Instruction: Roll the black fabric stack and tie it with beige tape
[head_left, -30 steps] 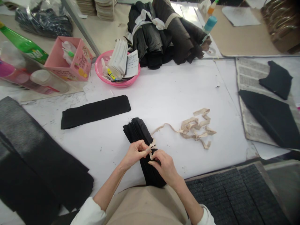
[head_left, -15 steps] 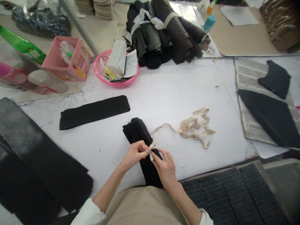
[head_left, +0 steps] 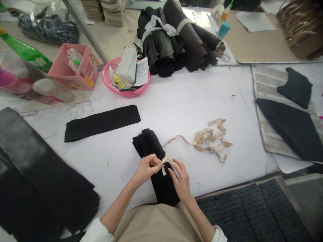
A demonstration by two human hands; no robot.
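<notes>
A bundle of folded black fabric [head_left: 161,186] lies slanted on the white table in front of me. Around its middle runs a cream fabric strip [head_left: 165,158], knotted or looped on top, with a short end hanging down. My left hand [head_left: 148,168] pinches the strip between thumb and fingers. On the bundle's right side rests my right hand [head_left: 181,178], its fingers parted and the tips close to the knot. The strip's long tail [head_left: 207,137] trails off to a loose tangle at the right. Exactly how the knot is looped is hidden by my fingers.
A flat black fabric stack [head_left: 102,122] lies ahead on the left, near a pink basin [head_left: 126,92] and a pink box [head_left: 75,77]. Large dark panels [head_left: 45,174] cover the left. Tied dark rolls [head_left: 161,43] sit at the back; black cut pieces [head_left: 287,127] lie right.
My right hand has let go of the strip's short end and its fingers have spread, moving slightly right. The left hand keeps its pinch. The view has shifted a little.
</notes>
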